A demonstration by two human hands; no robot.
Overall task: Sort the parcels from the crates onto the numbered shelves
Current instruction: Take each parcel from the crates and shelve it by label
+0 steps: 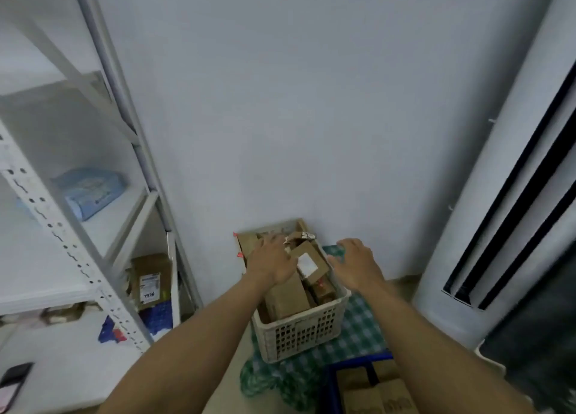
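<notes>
Brown cardboard parcels (286,298) fill a white crate (299,332) with little holes in its sides. It sits on the floor at 12 o'clock from us, close to the pale wall (280,101). The crate stands on a green and white checked cloth (363,323).

We reach out with both arms. Our left hand (274,262) lies palm down on top of the parcels, at the 10 o'clock side of the crate. Its fingers are spread and mostly straight, and it grips nothing. Our right hand (355,262) is over the crate's edge at the 2 o'clock side. Its fingers are spread and a little bent, and it holds nothing. We cannot tell if it touches the edge.

Between our two hands lies a small parcel with a white label (308,263), tipped up on top of the pile.

At 5 o'clock, very near us, is a blue crate (331,388) with more brown boxes (386,395) inside.

At 9 o'clock stand the white metal shelves (46,214). A light blue packet (90,192) lies on one shelf. Lower down, a brown labelled parcel (151,278) stands up above a dark blue bag (157,317). We cannot read any shelf numbers.

At 3 o'clock stands a tall white tower (467,226) with long black slits.
</notes>
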